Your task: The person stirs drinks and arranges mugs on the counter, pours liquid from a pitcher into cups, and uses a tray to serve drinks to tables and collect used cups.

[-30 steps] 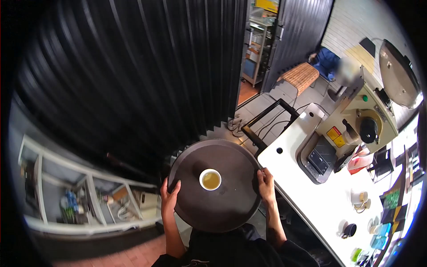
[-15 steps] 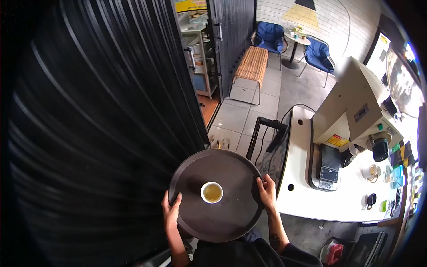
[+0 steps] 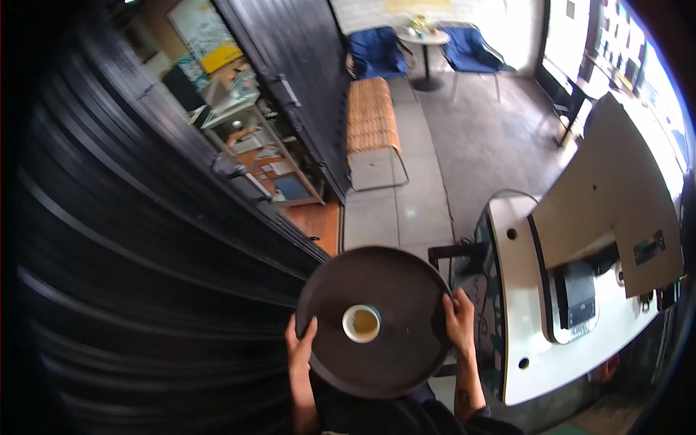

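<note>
Currently, both hands hold a round, dark tray (image 3: 407, 362) out in front of the person's body. The left hand (image 3: 301, 348) closes on the rim at the left edge, its thumb laid over the top; the right hand (image 3: 460, 321) grips the opposite edge, a little higher in view, its thumb also over the rim. How far the fingers reach underneath is hidden. One small white cup (image 3: 350, 328) stands upright on the tray, slightly left of its middle and touched by neither hand, with a yellowish liquid (image 3: 365, 323) inside it. To the right of the tray is a white worktop (image 3: 523, 319), with a cream-coloured machine (image 3: 602, 206) standing on it and a dark, flat device (image 3: 579, 297) at the machine's foot. On the left runs a black ribbed panel (image 3: 159, 254), and a doorway shows a shelf unit (image 3: 270, 156) beyond. Farther ahead, a woven bench (image 3: 371, 119) stands near two blue chairs (image 3: 374, 55).
</note>
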The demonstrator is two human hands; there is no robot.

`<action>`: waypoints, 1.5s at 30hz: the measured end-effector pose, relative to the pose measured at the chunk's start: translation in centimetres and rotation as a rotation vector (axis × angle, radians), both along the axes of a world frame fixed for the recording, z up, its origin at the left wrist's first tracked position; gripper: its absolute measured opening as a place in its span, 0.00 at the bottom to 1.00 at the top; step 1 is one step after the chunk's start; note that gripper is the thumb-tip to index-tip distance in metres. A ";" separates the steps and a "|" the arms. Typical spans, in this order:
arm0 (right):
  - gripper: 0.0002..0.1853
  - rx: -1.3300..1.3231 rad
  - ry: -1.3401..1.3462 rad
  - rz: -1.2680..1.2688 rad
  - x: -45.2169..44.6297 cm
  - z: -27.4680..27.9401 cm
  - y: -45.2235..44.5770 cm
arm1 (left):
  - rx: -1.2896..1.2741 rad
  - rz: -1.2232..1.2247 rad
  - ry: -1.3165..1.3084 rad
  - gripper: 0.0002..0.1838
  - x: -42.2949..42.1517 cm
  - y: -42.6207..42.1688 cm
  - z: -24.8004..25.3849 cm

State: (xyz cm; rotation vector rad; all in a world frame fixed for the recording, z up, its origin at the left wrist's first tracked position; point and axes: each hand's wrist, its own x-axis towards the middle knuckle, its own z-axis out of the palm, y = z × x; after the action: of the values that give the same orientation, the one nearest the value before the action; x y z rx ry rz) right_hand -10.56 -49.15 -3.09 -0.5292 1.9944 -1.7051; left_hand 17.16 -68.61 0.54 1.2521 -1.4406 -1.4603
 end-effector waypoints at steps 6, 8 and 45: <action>0.10 -0.104 -0.011 -0.189 -4.1 2.1 -5.1 | -0.064 -0.289 0.012 0.14 -8.7 -9.8 1.4; 0.10 -0.064 -0.009 -0.232 -6.0 1.7 -5.8 | -0.064 -0.352 0.017 0.14 -12.0 -12.2 2.1; 0.12 0.039 0.130 -1.259 -54.6 5.3 -19.4 | 0.132 -1.356 0.078 0.13 -93.2 -32.9 3.7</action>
State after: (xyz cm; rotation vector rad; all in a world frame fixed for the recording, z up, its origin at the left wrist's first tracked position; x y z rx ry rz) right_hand -65.13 -68.60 2.18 0.8746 2.6562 -2.2425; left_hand -76.00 -101.56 4.21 0.0940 -2.2961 -2.3840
